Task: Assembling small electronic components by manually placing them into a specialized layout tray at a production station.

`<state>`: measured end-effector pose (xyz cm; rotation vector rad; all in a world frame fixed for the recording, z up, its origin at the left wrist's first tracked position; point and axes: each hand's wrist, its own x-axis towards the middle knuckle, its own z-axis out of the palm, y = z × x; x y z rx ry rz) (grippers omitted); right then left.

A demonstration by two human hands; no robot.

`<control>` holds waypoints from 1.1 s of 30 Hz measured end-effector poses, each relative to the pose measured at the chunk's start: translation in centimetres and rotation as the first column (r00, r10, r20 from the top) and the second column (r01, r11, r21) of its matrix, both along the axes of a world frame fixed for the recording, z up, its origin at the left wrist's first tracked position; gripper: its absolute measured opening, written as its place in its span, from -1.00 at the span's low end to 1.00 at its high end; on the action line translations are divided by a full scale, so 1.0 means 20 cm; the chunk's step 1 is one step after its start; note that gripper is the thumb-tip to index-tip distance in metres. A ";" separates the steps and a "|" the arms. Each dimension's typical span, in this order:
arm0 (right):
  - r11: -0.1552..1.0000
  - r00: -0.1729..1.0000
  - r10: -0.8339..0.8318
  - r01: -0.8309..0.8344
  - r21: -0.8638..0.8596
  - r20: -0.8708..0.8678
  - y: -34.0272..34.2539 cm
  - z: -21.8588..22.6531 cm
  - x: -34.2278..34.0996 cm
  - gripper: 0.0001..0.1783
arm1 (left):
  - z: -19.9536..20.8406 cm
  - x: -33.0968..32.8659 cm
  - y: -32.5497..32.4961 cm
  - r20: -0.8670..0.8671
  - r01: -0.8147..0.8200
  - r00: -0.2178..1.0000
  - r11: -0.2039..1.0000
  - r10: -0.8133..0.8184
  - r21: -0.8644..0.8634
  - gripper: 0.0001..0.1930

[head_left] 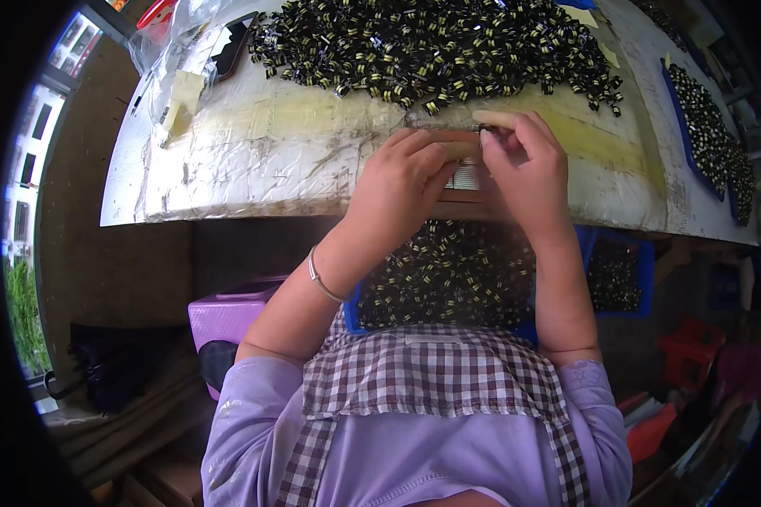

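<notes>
At the table's near edge, a small reddish-brown fixture with a ribbed metallic face sits between my hands. My left hand curls over its left side, fingers bent and pressed together. A tan finger cover is on one of its fingers. My right hand is at the fixture's upper right, thumb and a finger pinched together; what lies between them is too small to make out. Its index finger, also in a tan cover, points left. Beyond my hands lies a big pile of small black pieces with yellow stripes.
A blue tray of similar pieces is below the table edge, against my checked apron. Other blue trays stand at right and on the table's right. A phone lies at the far left; a purple box stands below.
</notes>
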<state>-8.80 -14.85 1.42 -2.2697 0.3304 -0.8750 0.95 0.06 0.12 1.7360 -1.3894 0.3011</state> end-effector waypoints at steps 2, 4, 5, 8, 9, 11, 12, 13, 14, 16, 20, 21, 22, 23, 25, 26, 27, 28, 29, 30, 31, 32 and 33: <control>0.998 1.000 0.003 -0.004 -0.055 -0.018 -0.02 -0.03 0.00 -0.74 | 0.00 -0.02 0.01 0.006 -0.033 0.999 0.999 0.033 0.033 -0.85; 0.994 0.999 0.003 -0.007 -0.108 -0.036 -0.04 -0.06 0.02 -0.73 | 0.01 -0.02 0.00 0.016 -0.066 0.998 0.996 0.065 0.066 -0.83; 0.974 0.999 -0.001 0.012 -0.226 0.046 -0.05 -0.08 0.04 -0.73 | 0.01 -0.02 0.00 0.005 -0.061 0.998 0.997 0.061 0.051 -0.83; 0.962 0.994 0.023 0.006 -0.272 0.102 -0.05 -0.08 0.04 -0.73 | 0.02 -0.03 -0.01 -0.005 -0.060 0.998 0.998 0.061 0.025 -0.84; 0.978 0.996 0.043 -0.026 -0.205 0.077 -0.05 -0.08 0.04 -0.73 | 0.02 -0.04 -0.01 -0.006 -0.064 0.998 0.998 0.064 0.012 -0.84; 0.981 0.998 0.031 -0.021 -0.194 0.048 -0.03 -0.04 0.01 -0.74 | 0.02 -0.04 0.00 0.003 -0.064 0.998 0.998 0.064 0.022 -0.82; 0.983 1.000 0.019 -0.015 -0.184 0.018 -0.01 -0.03 0.00 -0.75 | 0.01 -0.04 0.01 0.010 -0.065 0.998 0.997 0.065 0.032 -0.80; 0.983 1.000 0.019 -0.016 -0.185 0.019 -0.01 -0.03 -0.01 -0.75 | 0.01 -0.04 0.01 0.010 -0.065 0.998 0.997 0.065 0.031 -0.80; 0.988 1.000 0.004 -0.007 -0.155 -0.016 0.00 -0.03 -0.02 -0.77 | 0.00 -0.04 0.00 -0.001 -0.064 0.998 0.998 0.064 0.016 -0.79; 0.992 0.999 -0.010 0.004 -0.126 -0.050 0.00 -0.04 -0.03 -0.79 | -0.01 -0.03 0.00 -0.013 -0.061 0.998 0.998 0.061 -0.002 -0.79; 0.992 0.997 0.076 -0.075 -0.098 -0.001 0.00 -0.04 -0.03 -0.75 | 0.00 -0.01 0.02 -0.188 -0.011 0.982 1.000 0.015 0.019 -0.80; 0.990 0.996 0.089 -0.088 -0.114 0.001 0.01 -0.03 -0.02 -0.74 | 0.00 -0.01 0.02 -0.172 -0.022 0.985 1.000 0.024 0.015 -0.81; 0.990 0.996 0.090 -0.089 -0.114 0.000 0.01 -0.03 -0.02 -0.74 | 0.00 -0.02 0.02 -0.173 -0.022 0.985 1.000 0.025 0.015 -0.81; 0.990 0.997 0.081 -0.081 -0.119 -0.002 0.01 -0.04 -0.02 -0.74 | -0.01 -0.02 0.01 -0.124 -0.043 0.991 0.999 0.043 0.003 -0.81; 0.989 0.997 0.074 -0.074 -0.124 -0.005 0.01 -0.04 -0.02 -0.74 | -0.01 -0.05 0.00 -0.075 -0.065 0.995 0.998 0.064 -0.010 -0.81; 0.990 0.997 0.076 -0.077 -0.119 -0.007 0.01 -0.04 -0.02 -0.73 | 0.00 -0.06 -0.01 -0.053 -0.093 0.994 0.996 0.092 -0.004 -0.81; 0.990 0.997 0.078 -0.079 -0.114 -0.009 0.00 -0.04 -0.02 -0.73 | 0.01 -0.07 -0.01 -0.031 -0.121 0.992 0.993 0.121 0.000 -0.82; 0.990 0.997 0.079 -0.080 -0.112 -0.010 0.00 -0.05 -0.01 -0.73 | 0.00 -0.07 -0.01 -0.033 -0.122 0.992 0.993 0.122 0.002 -0.82; 0.989 0.996 0.087 -0.086 -0.123 -0.001 0.00 -0.05 -0.01 -0.74 | -0.01 -0.07 -0.02 -0.020 -0.129 0.991 0.992 0.129 0.006 -0.79; 0.987 0.995 0.095 -0.093 -0.134 0.008 0.00 -0.05 -0.01 -0.74 | -0.01 -0.07 -0.02 -0.007 -0.136 0.991 0.991 0.136 0.011 -0.77; 0.987 0.996 0.094 -0.092 -0.135 0.009 0.00 -0.05 -0.01 -0.74 | -0.01 -0.07 -0.01 -0.006 -0.136 0.991 0.991 0.136 0.010 -0.77; 0.987 0.996 0.091 -0.090 -0.135 0.003 0.00 -0.05 -0.01 -0.74 | -0.01 -0.08 -0.01 -0.002 -0.149 0.989 0.989 0.149 0.004 -0.77; 0.987 0.996 0.087 -0.087 -0.135 -0.002 0.00 -0.05 -0.01 -0.73 | -0.01 -0.08 -0.01 0.002 -0.161 0.987 0.987 0.161 -0.002 -0.76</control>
